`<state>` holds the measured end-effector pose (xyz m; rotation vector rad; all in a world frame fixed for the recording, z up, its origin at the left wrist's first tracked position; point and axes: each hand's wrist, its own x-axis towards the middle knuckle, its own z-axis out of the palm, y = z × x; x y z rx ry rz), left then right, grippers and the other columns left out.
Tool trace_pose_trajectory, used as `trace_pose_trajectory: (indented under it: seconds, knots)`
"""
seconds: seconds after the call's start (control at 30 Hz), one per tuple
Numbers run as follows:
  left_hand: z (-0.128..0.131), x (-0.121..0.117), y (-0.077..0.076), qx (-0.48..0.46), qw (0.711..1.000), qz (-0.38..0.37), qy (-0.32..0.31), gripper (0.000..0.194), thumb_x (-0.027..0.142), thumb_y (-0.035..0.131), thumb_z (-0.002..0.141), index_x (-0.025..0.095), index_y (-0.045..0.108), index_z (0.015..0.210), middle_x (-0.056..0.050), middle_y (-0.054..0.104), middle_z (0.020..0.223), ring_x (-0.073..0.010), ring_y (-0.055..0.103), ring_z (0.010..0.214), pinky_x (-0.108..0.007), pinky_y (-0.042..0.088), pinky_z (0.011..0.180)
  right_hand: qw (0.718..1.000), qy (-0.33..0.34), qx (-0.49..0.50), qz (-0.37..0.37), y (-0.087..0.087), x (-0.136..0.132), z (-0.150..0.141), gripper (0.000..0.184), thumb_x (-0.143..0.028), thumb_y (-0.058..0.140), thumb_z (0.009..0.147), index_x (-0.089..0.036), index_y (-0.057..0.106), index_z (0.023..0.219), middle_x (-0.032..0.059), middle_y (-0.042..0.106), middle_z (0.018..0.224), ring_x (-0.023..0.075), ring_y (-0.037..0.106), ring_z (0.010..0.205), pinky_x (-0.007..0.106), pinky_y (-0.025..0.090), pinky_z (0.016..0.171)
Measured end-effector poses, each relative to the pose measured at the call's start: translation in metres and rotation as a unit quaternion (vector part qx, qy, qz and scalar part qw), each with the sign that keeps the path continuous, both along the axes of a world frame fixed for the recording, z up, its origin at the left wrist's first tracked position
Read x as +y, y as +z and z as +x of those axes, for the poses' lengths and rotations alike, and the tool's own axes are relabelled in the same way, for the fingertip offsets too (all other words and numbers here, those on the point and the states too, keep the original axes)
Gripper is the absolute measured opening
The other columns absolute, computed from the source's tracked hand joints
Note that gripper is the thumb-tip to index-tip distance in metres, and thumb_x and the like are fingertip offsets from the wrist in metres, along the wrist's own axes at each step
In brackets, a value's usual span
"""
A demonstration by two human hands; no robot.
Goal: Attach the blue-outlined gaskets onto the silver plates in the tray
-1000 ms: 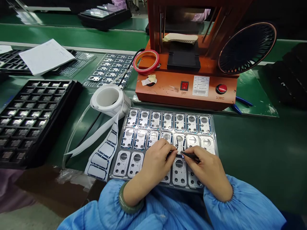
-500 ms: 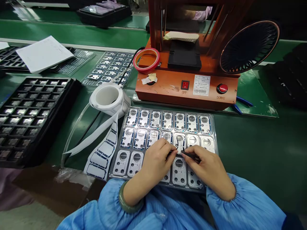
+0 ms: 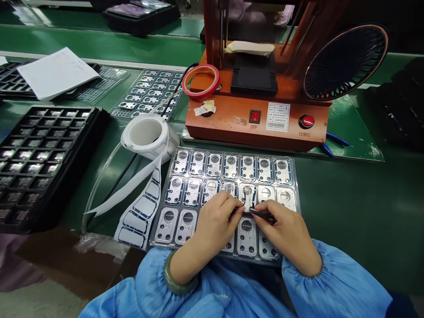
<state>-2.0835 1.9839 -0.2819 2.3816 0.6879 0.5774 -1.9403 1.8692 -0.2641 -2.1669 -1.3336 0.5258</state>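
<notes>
A clear plastic tray [image 3: 217, 212] holds rows of silvery metal plates with round holes. Over one plate [image 3: 247, 192] in the middle row, a thin dark adhesive strip [image 3: 254, 194] curves in two lengths. My left hand [image 3: 217, 221] is closed in a pinch at the strip's left end; a dark sliver shows between its fingers, partly hidden. My right hand [image 3: 286, 229] grips black tweezers [image 3: 263, 214], their tip at the strip's right end. Several plates in the upper row carry blue-edged frames. Both hands cover part of the lower row.
Left of the tray, a white roll [image 3: 145, 134] trails a liner [image 3: 141, 216] with dark frames. Behind stands an orange press [image 3: 232, 128] with red tape [image 3: 200, 81] and a fan [image 3: 346, 64]. A black parts tray [image 3: 36, 168] is far left. Blue-handled pliers [image 3: 336, 139] lie right.
The view has shifted slightly. Both hands stay almost in place at the same plate, with only small fingertip movement at the strip.
</notes>
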Motion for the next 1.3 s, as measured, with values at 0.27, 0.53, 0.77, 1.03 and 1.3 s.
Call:
trace_pose_trajectory:
  seconds: [0.27, 0.53, 0.77, 1.03, 1.3]
  knots:
    - [0.001, 0.001, 0.0, -0.013, 1.0, 0.014, 0.0, 0.012, 0.02, 0.053, 0.09, 0.016, 0.062, 0.084, -0.002, 0.06, 0.078, -0.0148, 0.058, 0.071, -0.025, 0.045, 0.062, 1.0, -0.001, -0.004, 0.0, 0.001, 0.0, 0.0, 0.009, -0.026, 0.055, 0.082, -0.022, 0.063, 0.079, -0.0024, 0.07, 0.077, 0.0166, 0.067, 0.067, 0.027, 0.045, 0.057]
    - [0.001, -0.001, -0.001, -0.007, 1.0, 0.007, -0.002, 0.013, 0.02, 0.053, 0.091, 0.015, 0.063, 0.084, -0.003, 0.06, 0.079, -0.0154, 0.059, 0.073, -0.026, 0.046, 0.064, 1.0, -0.006, -0.013, 0.002, 0.0, 0.002, 0.0, 0.01, -0.026, 0.055, 0.082, -0.021, 0.062, 0.078, -0.0029, 0.069, 0.075, 0.0172, 0.066, 0.065, 0.028, 0.045, 0.057]
    - [0.001, 0.0, -0.003, -0.003, 1.0, 0.008, 0.002, 0.014, 0.022, 0.052, 0.092, 0.016, 0.062, 0.083, -0.003, 0.06, 0.079, -0.0155, 0.059, 0.073, -0.026, 0.046, 0.065, 1.0, -0.004, -0.012, -0.002, -0.003, 0.001, 0.0, 0.008, -0.025, 0.056, 0.082, -0.021, 0.063, 0.081, -0.0028, 0.07, 0.077, 0.018, 0.067, 0.068, 0.028, 0.046, 0.059]
    - [0.001, -0.001, -0.002, 0.003, 1.0, 0.014, 0.001, 0.014, 0.021, 0.051, 0.091, 0.016, 0.063, 0.083, -0.003, 0.061, 0.079, -0.0157, 0.059, 0.073, -0.027, 0.046, 0.065, 0.999, 0.005, -0.043, 0.001, -0.002, 0.001, -0.002, 0.008, -0.024, 0.056, 0.081, -0.021, 0.063, 0.079, -0.0024, 0.07, 0.074, 0.0187, 0.067, 0.066, 0.028, 0.046, 0.056]
    - [0.002, -0.004, 0.0, 0.031, 0.999, 0.017, 0.024, 0.009, 0.021, 0.058, 0.088, 0.018, 0.064, 0.081, -0.002, 0.061, 0.077, -0.0158, 0.06, 0.073, -0.026, 0.045, 0.063, 0.993, 0.045, -0.104, 0.015, -0.01, -0.009, 0.005, 0.02, -0.033, 0.046, 0.089, -0.026, 0.063, 0.081, -0.0029, 0.072, 0.077, 0.0177, 0.069, 0.064, 0.026, 0.047, 0.051]
